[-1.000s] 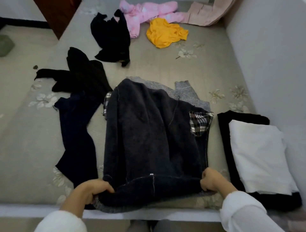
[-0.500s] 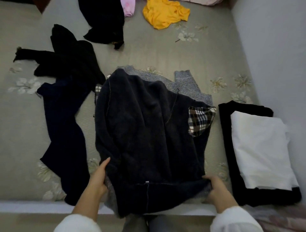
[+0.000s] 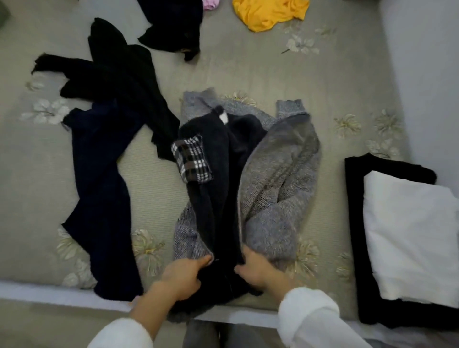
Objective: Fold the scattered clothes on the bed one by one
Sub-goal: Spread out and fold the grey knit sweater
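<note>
The grey sweater (image 3: pixel 280 188) lies at the near edge of the bed (image 3: pixel 248 74), directly in front of the person. It is bunched lengthwise, with its dark fleece lining and a plaid patch (image 3: pixel 192 161) exposed. Its near hem is gripped by both hands. The edge is pinched by the left hand (image 3: pixel 183 273), and the fingers of the right hand (image 3: pixel 255 270) are curled round it just beside. The hands are held close together. The fold of this garment is judged to be in progress, as no flat, squared shape is yet formed.

Completed work is seen on the right of the bed, where a white folded garment (image 3: pixel 407 236) rests on a black folded garment (image 3: pixel 357 223).

Outstanding items, all unfolded:
- a navy garment (image 3: pixel 99 186) and a black garment (image 3: pixel 119 82), overlapping, left of the sweater;
- a second black garment (image 3: pixel 173 22), a yellow garment (image 3: pixel 268 12) and a pink garment (image 3: pixel 211 3) at the far side, partly out of view.

Two items are judged done, one is in hand, and at least five are left.
</note>
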`<state>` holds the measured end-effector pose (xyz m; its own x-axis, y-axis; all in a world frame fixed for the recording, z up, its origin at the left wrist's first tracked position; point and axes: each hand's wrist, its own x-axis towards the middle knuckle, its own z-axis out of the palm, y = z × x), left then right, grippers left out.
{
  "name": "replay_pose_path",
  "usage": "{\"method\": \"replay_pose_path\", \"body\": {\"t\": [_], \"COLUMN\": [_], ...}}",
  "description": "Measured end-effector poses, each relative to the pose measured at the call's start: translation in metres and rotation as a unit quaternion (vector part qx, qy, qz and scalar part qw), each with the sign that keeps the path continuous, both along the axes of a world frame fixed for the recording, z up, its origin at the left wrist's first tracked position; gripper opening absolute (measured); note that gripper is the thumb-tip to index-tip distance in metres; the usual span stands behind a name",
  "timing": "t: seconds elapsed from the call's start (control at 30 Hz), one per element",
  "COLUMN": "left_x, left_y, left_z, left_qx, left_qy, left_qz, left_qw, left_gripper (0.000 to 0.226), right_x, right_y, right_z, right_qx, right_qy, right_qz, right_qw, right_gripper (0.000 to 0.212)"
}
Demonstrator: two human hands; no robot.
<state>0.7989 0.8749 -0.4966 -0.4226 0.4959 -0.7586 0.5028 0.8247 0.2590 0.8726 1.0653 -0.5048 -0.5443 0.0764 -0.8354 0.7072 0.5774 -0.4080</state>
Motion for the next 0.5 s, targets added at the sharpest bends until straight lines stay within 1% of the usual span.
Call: {"method": "replay_pose_path", "body": {"t": [0.03,0.07,0.13,0.17,0.23,0.27,0.3,0.33,0.37,0.4,0.47,0.5], "left_x": [0.005,0.007,0.007,0.005,-0.005,-0.014,-0.024,-0.036,-0.049,-0.064,-0.091,-0.104], "left_y": [-0.003,-0.004,-0.004,-0.002,0.002,0.004,0.006,0.008,0.011,0.014,0.017,0.016], "left_z": [-0.008,-0.014,-0.022,-0.025,-0.024,-0.025,-0.027,-0.028,-0.027,-0.026,-0.028,-0.03], "left_qx": [-0.019,-0.026,-0.006,0.018,0.085,0.123,0.153,0.173,0.189,0.207,0.233,0.238], "left_qy": [-0.034,-0.064,-0.118,-0.144,-0.172,-0.153,-0.112,-0.063,-0.026,-0.015,-0.046,-0.067], "left_qz": [0.011,0.026,0.079,0.119,0.205,0.255,0.314,0.378,0.447,0.521,0.649,0.69], "left_qw": [0.999,0.997,0.99,0.982,0.96,0.947,0.93,0.908,0.874,0.828,0.723,0.68], "left_gripper": [0.076,0.077,0.076,0.071,0.05,0.035,0.025,0.02,0.02,0.022,0.023,0.024], "right_x": [0.01,0.018,0.02,0.017,0.002,-0.008,-0.021,-0.035,-0.05,-0.066,-0.1,-0.116], "right_y": [0.002,0.005,0.012,0.016,0.028,0.035,0.041,0.046,0.05,0.052,0.048,0.043], "right_z": [-0.007,-0.014,-0.021,-0.021,-0.02,-0.016,-0.01,-0.003,0.003,0.009,0.017,0.018], "right_qx": [-0.037,-0.059,-0.06,-0.046,-0.002,0.025,0.048,0.06,0.059,0.057,0.074,0.088], "right_qy": [-0.022,-0.025,-0.014,-0.006,0.025,0.044,0.062,0.082,0.103,0.123,0.168,0.192], "right_qz": [-0.011,-0.023,-0.061,-0.067,-0.035,-0.019,-0.019,-0.034,-0.054,-0.067,-0.069,-0.06], "right_qw": [0.999,0.998,0.996,0.997,0.999,0.999,0.997,0.994,0.991,0.989,0.981,0.976], "right_gripper": [0.074,0.075,0.069,0.064,0.047,0.04,0.035,0.032,0.03,0.027,0.026,0.027]}}
